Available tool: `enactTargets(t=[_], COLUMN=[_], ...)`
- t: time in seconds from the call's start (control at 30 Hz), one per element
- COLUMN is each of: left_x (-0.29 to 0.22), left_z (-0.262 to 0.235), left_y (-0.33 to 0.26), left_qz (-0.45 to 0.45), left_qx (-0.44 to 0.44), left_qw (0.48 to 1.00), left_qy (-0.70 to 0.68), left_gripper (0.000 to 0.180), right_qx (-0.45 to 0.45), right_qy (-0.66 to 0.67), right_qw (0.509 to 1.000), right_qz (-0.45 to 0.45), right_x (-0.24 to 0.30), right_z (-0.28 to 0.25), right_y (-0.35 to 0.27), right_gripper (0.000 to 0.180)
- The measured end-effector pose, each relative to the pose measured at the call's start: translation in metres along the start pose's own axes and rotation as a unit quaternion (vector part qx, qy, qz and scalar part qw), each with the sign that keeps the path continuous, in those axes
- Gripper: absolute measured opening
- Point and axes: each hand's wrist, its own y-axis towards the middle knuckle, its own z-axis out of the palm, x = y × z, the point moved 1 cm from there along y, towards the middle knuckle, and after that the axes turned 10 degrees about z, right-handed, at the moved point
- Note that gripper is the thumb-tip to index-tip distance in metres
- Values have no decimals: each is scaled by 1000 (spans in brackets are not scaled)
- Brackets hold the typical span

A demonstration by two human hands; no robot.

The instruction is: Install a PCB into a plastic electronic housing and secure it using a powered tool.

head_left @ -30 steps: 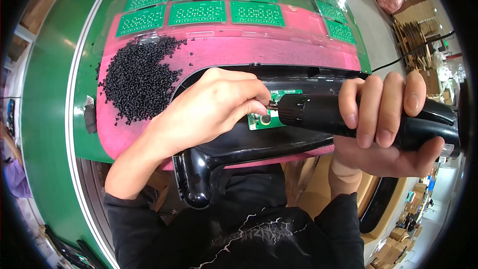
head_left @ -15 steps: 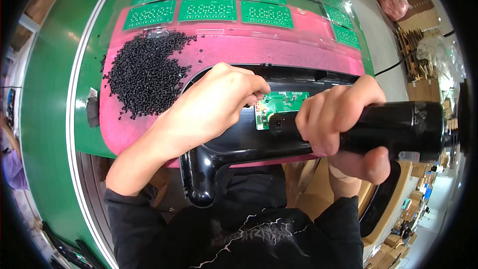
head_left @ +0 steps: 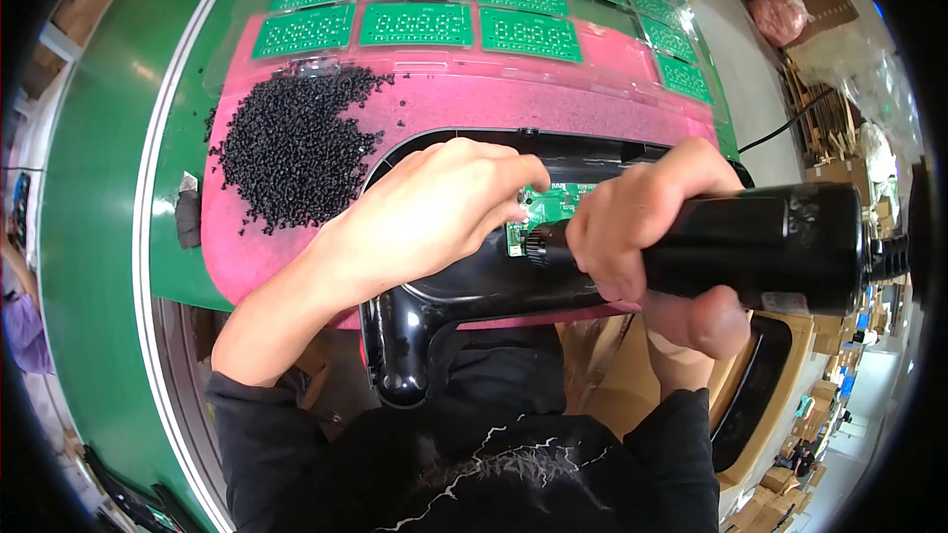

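Observation:
My right hand (head_left: 652,227) is wrapped round a black electric screwdriver (head_left: 770,247), held almost flat with its ribbed nose pointing left over a green circuit board (head_left: 563,199). The board lies inside a black plastic housing (head_left: 474,286) that has a rounded arm reaching toward my body. Over the board's left end, my left hand (head_left: 444,197) has its thumb and index finger curled together just past the screwdriver's nose. Whatever lies between those fingertips is too small to make out. The screwdriver's tip is hidden by my left fingers.
A heap of small black screws (head_left: 296,148) lies on the pink mat (head_left: 444,104), left of the housing. Behind it, a clear tray (head_left: 425,57) holds rows of green circuit boards (head_left: 415,25). The green table (head_left: 109,138) extends left. Cardboard boxes (head_left: 839,178) stand at the right.
The screwdriver and my right hand have shifted slightly left, toward my left fingers. My left hand has moved slightly right, its fingertips a bit lower over the board.

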Motion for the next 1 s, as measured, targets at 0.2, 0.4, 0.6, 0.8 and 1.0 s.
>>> enactTargets(t=[0.2,0.4,0.6,0.8,1.0], left_x=[-5,-13,-15,-4,-6], left_z=[3,1,-3,-9,-11], left_y=[5,10,17,8,9], left_qz=[79,79,85,104,104], left_qx=[-8,-37,-29,-161,-159], left_qw=[995,989,989,971,978], left_qy=[-68,-122,-116,-141,-83], left_gripper=[35,34,101,28,25], right_qx=[43,34,-3,-76,-111], right_qy=[113,152,120,19,28], right_qw=[971,961,966,983,984], right_qz=[-205,-229,-229,-169,-140], right_x=[10,20,24,8,-5], right_z=[-18,-24,-40,-65,-68], right_y=[-1,-8,-20,-26,-22], right_gripper=[43,41,42,48,47])
